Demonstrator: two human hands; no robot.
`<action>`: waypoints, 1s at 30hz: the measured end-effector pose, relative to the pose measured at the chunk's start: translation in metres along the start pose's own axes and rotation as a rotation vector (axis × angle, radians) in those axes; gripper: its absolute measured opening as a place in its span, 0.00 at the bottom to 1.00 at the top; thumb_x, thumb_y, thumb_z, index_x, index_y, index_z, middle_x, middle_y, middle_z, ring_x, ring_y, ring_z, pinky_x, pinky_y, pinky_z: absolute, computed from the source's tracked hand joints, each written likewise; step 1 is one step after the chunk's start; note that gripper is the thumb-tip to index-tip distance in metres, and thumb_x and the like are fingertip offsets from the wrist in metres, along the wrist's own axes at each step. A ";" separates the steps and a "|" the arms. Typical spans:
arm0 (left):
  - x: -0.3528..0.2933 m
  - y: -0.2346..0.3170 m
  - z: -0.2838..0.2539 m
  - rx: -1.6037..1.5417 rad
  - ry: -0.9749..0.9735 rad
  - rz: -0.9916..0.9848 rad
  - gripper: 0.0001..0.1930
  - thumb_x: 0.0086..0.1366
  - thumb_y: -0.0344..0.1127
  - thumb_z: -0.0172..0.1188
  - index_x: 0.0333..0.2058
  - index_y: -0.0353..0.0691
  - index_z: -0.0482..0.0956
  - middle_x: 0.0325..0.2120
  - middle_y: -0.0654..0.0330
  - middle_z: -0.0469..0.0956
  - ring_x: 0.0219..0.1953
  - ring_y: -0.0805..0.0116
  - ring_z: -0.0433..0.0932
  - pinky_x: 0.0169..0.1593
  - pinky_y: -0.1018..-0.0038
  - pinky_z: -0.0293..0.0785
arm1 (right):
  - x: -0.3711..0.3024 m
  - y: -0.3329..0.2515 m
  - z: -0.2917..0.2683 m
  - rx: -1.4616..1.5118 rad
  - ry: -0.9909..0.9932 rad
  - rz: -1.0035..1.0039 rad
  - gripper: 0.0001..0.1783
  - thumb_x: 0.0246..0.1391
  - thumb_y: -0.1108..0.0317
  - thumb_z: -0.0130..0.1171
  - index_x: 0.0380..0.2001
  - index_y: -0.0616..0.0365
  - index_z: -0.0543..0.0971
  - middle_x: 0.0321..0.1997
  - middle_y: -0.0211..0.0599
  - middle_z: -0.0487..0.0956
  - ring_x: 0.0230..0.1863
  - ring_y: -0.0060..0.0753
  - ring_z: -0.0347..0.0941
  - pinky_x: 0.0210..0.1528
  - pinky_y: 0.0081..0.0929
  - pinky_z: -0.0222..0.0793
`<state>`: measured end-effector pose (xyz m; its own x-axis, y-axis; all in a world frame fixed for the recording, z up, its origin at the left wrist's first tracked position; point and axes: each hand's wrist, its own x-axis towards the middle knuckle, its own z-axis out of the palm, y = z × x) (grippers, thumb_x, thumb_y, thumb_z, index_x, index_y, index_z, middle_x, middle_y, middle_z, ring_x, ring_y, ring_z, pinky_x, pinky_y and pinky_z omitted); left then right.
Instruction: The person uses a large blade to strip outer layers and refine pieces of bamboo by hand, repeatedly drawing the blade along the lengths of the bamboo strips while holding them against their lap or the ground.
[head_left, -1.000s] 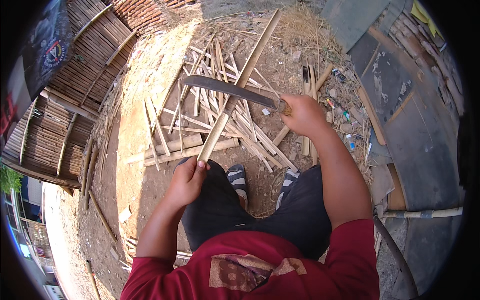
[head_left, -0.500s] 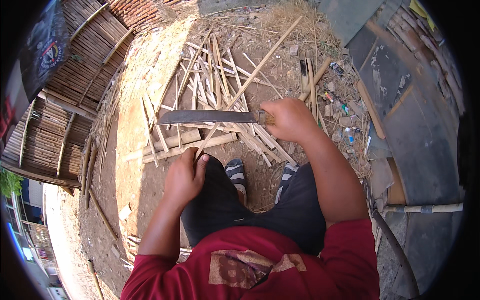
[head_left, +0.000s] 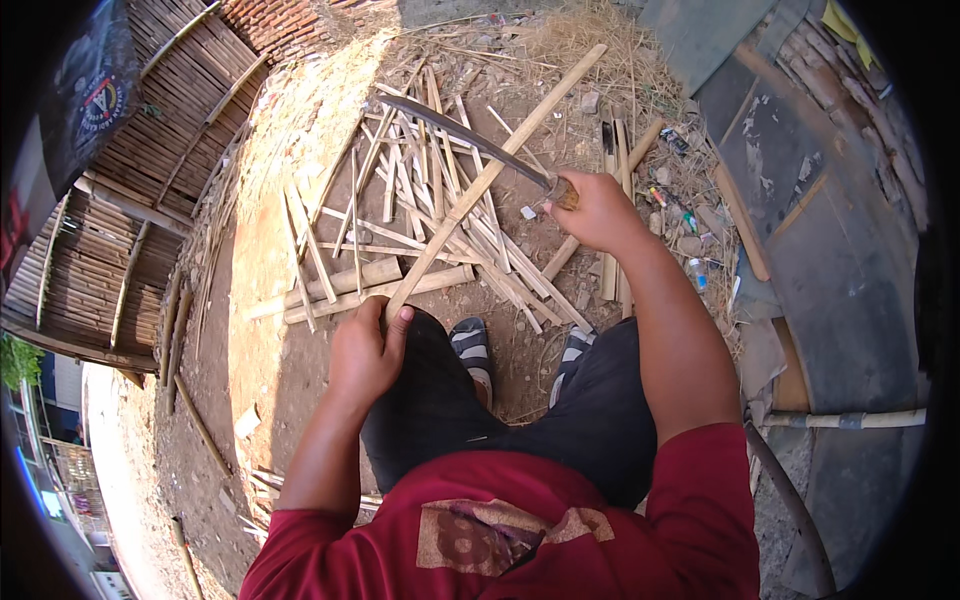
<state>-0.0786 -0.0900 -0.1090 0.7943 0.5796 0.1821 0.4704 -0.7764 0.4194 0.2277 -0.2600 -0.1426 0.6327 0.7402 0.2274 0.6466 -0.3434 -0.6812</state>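
Note:
My left hand (head_left: 367, 350), near my left knee, is closed around the near end of a long bamboo strip (head_left: 490, 172). The strip slants away from me to the far right, its broad face turned up. In my right hand (head_left: 597, 210) is the wooden handle of a machete (head_left: 468, 133). Its long dark blade points to the far left and crosses the strip about midway; whether the two touch I cannot tell. Below and beyond them, many split bamboo strips (head_left: 395, 185) lie in a loose pile on the dirt.
Two thicker bamboo pieces (head_left: 385, 291) lie before my feet. At right are dark sheets (head_left: 840, 260) and scattered litter (head_left: 690, 220). Woven bamboo panels (head_left: 170, 110) stand at left. A bamboo pole (head_left: 640, 145) with upright pieces lies right of the pile.
The machete has swung from lying level across the strip's lower part to farther up it, its tip now pointing far left. The strip has turned its broad face up; my left hand stays in place.

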 end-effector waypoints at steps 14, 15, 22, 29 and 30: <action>-0.005 -0.003 0.007 -0.546 -0.360 -0.188 0.17 0.66 0.41 0.70 0.40 0.32 0.77 0.19 0.68 0.71 0.23 0.82 0.65 0.27 0.78 0.63 | -0.013 -0.037 0.011 -0.184 -0.136 -0.181 0.20 0.45 0.63 0.68 0.45 0.53 0.83 0.35 0.52 0.83 0.39 0.56 0.81 0.43 0.48 0.77; -0.005 -0.006 0.008 -0.503 -0.359 -0.161 0.17 0.67 0.41 0.70 0.40 0.32 0.77 0.19 0.69 0.71 0.23 0.82 0.65 0.27 0.78 0.63 | -0.014 -0.043 0.016 -0.229 -0.167 -0.250 0.20 0.45 0.63 0.68 0.44 0.54 0.83 0.35 0.52 0.83 0.39 0.56 0.81 0.43 0.47 0.77; -0.006 -0.001 -0.001 -0.459 -0.420 -0.202 0.16 0.66 0.39 0.71 0.38 0.34 0.75 0.19 0.73 0.69 0.23 0.84 0.63 0.26 0.78 0.60 | 0.004 -0.001 -0.002 -0.099 -0.017 -0.037 0.22 0.50 0.61 0.68 0.50 0.56 0.82 0.37 0.56 0.83 0.42 0.58 0.81 0.47 0.45 0.77; -0.007 -0.011 0.004 -0.713 -0.475 -0.262 0.14 0.64 0.35 0.73 0.37 0.38 0.75 0.20 0.76 0.66 0.23 0.86 0.62 0.25 0.82 0.57 | -0.003 -0.024 0.000 -0.227 -0.202 -0.122 0.24 0.48 0.63 0.67 0.50 0.56 0.82 0.35 0.53 0.84 0.39 0.56 0.81 0.44 0.49 0.76; -0.006 -0.010 0.002 -0.716 -0.479 -0.254 0.14 0.63 0.34 0.73 0.37 0.39 0.75 0.20 0.77 0.66 0.23 0.87 0.62 0.25 0.82 0.57 | 0.000 -0.013 -0.006 -0.117 -0.136 -0.028 0.24 0.48 0.64 0.67 0.51 0.56 0.82 0.35 0.53 0.84 0.40 0.56 0.81 0.44 0.48 0.76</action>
<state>-0.0868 -0.0859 -0.1164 0.8498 0.4226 -0.3151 0.4287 -0.2062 0.8796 0.2221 -0.2589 -0.1296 0.5557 0.8189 0.1435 0.7133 -0.3809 -0.5884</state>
